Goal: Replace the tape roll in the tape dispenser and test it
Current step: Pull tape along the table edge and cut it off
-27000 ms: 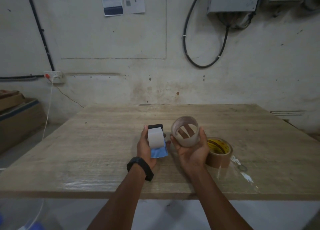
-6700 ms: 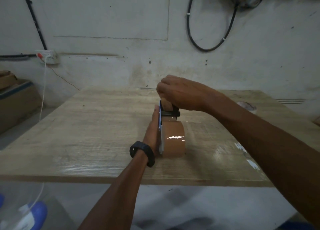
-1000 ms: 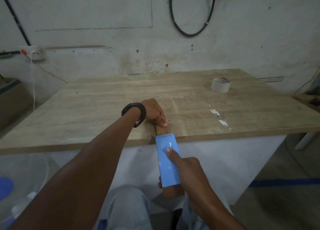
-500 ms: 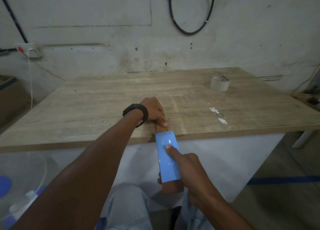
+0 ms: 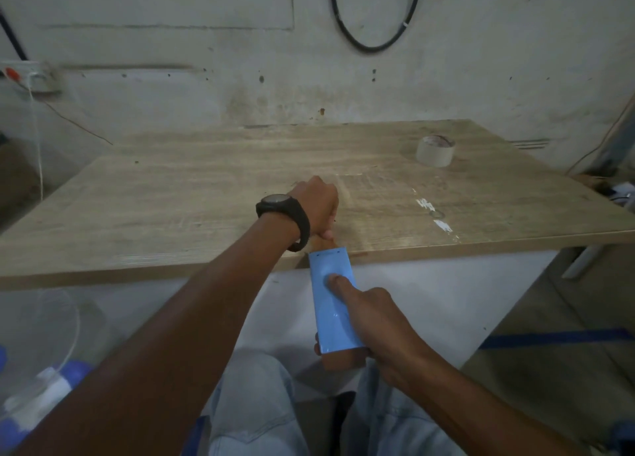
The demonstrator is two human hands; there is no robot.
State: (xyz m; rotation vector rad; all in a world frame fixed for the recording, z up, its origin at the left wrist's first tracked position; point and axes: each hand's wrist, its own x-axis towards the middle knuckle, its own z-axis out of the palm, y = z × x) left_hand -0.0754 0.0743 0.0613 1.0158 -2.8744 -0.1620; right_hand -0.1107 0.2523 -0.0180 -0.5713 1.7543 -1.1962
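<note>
My right hand [image 5: 381, 328] grips the blue tape dispenser [image 5: 333, 304] just off the front edge of the wooden table [image 5: 206, 197], index finger stretched along its flat top. The brown tape roll [image 5: 342, 359] shows under the dispenser's near end. A short strip of brown tape [image 5: 323, 244] runs from the dispenser's far end onto the table edge. My left hand [image 5: 318, 204], with a black watch on the wrist, presses down on that strip at the edge. The empty clear roll core [image 5: 434, 151] stands at the table's far right.
White marks [image 5: 433, 211] and a glossy patch lie on the table right of my left hand. A black cable loop [image 5: 374, 39] hangs on the wall behind. A wall socket [image 5: 31, 74] is at the far left. My knees in jeans are below.
Over the last second the dispenser has stayed at the table's front edge with both hands holding as before; the view has shifted slightly. Earlier, the brown roll was fitted into the dispenser on the table.
</note>
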